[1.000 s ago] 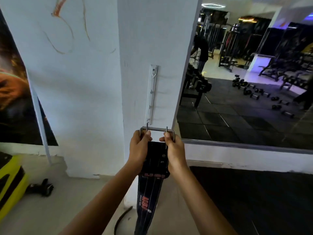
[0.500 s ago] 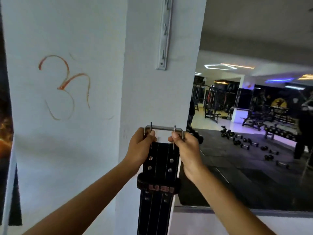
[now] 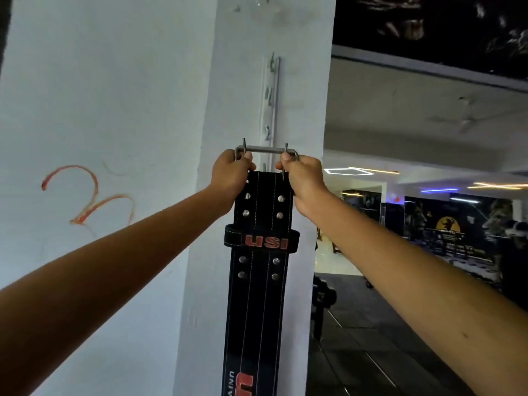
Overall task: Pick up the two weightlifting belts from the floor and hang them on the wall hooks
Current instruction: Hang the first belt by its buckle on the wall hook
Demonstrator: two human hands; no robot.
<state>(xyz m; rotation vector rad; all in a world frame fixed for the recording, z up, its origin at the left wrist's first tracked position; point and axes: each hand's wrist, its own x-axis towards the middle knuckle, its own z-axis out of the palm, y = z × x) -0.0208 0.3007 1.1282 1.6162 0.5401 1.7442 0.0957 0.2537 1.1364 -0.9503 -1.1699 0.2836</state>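
A black weightlifting belt (image 3: 258, 295) with red lettering and metal studs hangs straight down in front of a white pillar. My left hand (image 3: 230, 178) grips the left corner of its steel buckle (image 3: 265, 151) and my right hand (image 3: 303, 178) grips the right corner. The buckle is held level against the lower end of a white vertical hook rail (image 3: 270, 110) screwed to the pillar; several small hooks show above the buckle. I cannot tell whether the buckle is caught on a hook. The second belt is out of view.
An orange symbol (image 3: 85, 198) is painted on the white wall to the left. A large mirror (image 3: 428, 224) to the right of the pillar reflects the gym floor and equipment. A dark poster (image 3: 428, 24) hangs above the mirror.
Both hands have raised the belt up the pillar, from below the hook rail to its lower end. My view has tilted upward with them; the floor is no longer seen.
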